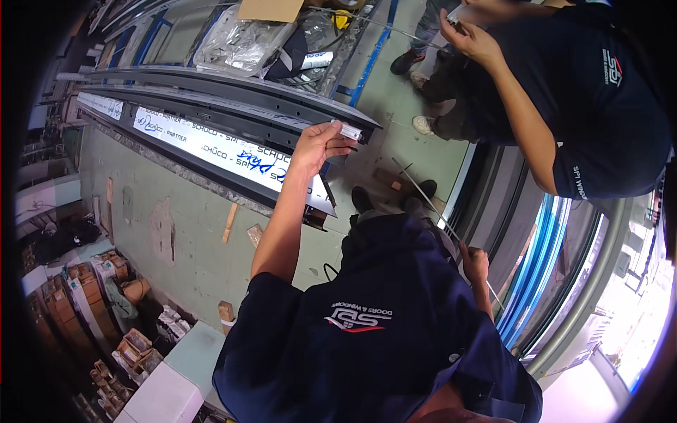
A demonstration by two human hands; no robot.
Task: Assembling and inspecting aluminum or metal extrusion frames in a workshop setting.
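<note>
My left hand [319, 146] reaches forward and pinches a short silver metal profile piece [350, 132] between thumb and fingers. It is right at the ends of long dark frame profiles [233, 95]. One profile's face bears white printed film [204, 141] with blue handwriting. Lower on the right, my right hand [474, 264] is closed round a long thin rod [423, 194], which slants from the floor ahead back past my side.
At the upper right stands a co-worker in a dark shirt [564, 92], a small silver piece [457, 14] in one hand [479, 46]. Clear plastic wrap [236, 42] and cardboard [270, 10] lie beyond the profiles. Blue-wrapped profiles [539, 254] line the right; wrapped bundles [84, 299] stand left.
</note>
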